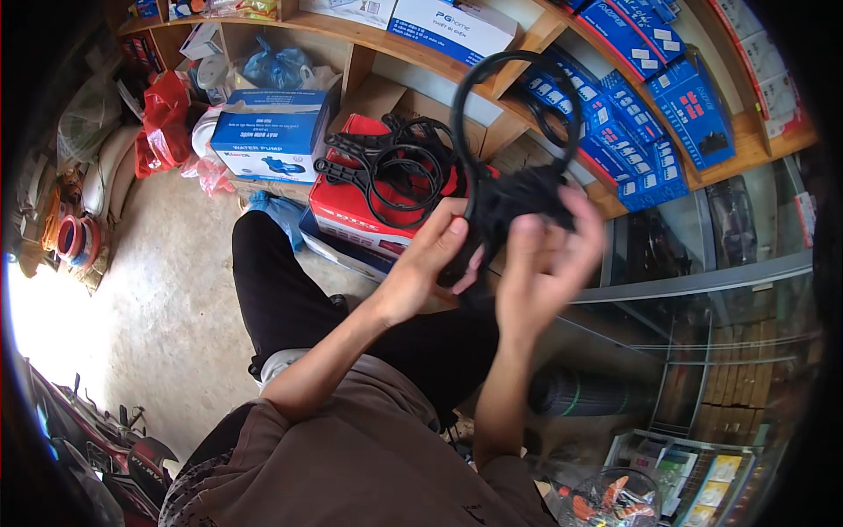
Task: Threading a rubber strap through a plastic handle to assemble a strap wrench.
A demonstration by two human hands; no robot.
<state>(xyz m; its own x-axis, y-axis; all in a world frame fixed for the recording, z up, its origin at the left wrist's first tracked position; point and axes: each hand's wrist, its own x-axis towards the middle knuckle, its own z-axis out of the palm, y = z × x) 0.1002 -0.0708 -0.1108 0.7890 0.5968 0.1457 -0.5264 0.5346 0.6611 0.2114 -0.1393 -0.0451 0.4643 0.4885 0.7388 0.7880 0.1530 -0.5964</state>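
The left hand (430,259) had its fingers curled together, thumb against the forefinger, pinching the lower end of a black bundled cord (514,198) held up at chest height. The right hand (549,250) met it from the other side, fingers bent and slightly fanned over the knotted middle of the bundle, the thumb hidden behind the plastic; motion blur made the exact grip there hard to tell. A wide black loop (465,97) of the same cord rose above both hands and arched in front of the wooden shelf (527,39). Just behind the left hand lay a red box (351,215) with more black coiled cables (395,162) on top, and beside that a blue-and-white carton (268,132). Blue packets (650,105) crowded the shelving close behind the right hand, with a glass counter (702,281) edge below them. Open concrete floor (158,290) spread to the left of the person's black-trousered knee (281,281).
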